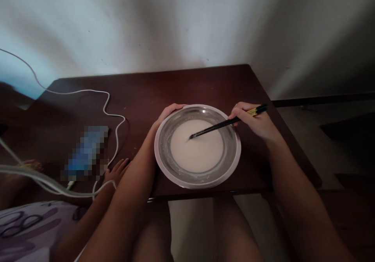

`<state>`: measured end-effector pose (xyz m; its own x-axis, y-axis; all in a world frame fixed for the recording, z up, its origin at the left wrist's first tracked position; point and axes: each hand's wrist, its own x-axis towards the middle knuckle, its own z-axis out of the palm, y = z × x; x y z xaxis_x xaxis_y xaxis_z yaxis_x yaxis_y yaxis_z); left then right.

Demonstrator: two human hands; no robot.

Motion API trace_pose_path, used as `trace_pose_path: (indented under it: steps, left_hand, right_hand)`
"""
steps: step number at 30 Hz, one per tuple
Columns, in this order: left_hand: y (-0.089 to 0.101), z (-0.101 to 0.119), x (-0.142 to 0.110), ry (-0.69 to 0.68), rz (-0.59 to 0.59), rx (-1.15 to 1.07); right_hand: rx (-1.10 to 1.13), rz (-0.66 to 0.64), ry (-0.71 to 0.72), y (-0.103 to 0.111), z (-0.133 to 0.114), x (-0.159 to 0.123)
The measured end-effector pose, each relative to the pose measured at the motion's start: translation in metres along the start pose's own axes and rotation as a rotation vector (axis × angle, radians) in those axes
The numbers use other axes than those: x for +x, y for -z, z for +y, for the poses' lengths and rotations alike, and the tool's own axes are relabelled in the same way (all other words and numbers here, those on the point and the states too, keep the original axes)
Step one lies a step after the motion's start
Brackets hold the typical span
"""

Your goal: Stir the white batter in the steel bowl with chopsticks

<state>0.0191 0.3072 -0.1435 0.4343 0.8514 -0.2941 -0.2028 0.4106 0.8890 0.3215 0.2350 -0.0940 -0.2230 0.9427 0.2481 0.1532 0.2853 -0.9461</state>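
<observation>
A wide metal bowl (166, 166) stands near the front edge of the table, with a milky white liquid (197, 154) in it. My left hand (169, 112) curls round the bowl's far left side, gripping it at the rim; part of the fingers is hidden behind it. Over the right rim, my right hand (247, 118) is closed on a pair of black chopsticks (213, 128) with yellow-marked upper ends. Their tips slant down to the left and meet the liquid near its middle.
On the dark wooden table (187, 86) lies a pixelated phone (87, 152) at the left. A white cable (117, 137) winds beside it. Another person's hand (118, 169) rests on the table by my left forearm. A pale wall (175, 27) rises behind.
</observation>
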Motion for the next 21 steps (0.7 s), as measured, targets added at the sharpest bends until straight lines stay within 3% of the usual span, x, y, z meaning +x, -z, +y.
trace_pose_path:
  steps: [4, 10, 16, 21]
  left_hand:
    - [0.0003, -0.0017, -0.0001, -0.012, 0.004, 0.003]
    - [0.0000, -0.0002, -0.0003, -0.003, 0.002, 0.025]
    - [0.0023, -0.0016, 0.0013, -0.005, -0.014, 0.005]
    - [0.0050, -0.0040, 0.0037, -0.003, -0.016, -0.012]
  right_hand:
    - [0.009, 0.099, -0.007, 0.0067, 0.0011, 0.0003]
    - [0.009, -0.064, -0.031, -0.0013, -0.0022, -0.0011]
    - [0.001, 0.079, -0.023, 0.0051, -0.0011, -0.0006]
    - [0.009, -0.052, -0.050, -0.0013, -0.0039, -0.0021]
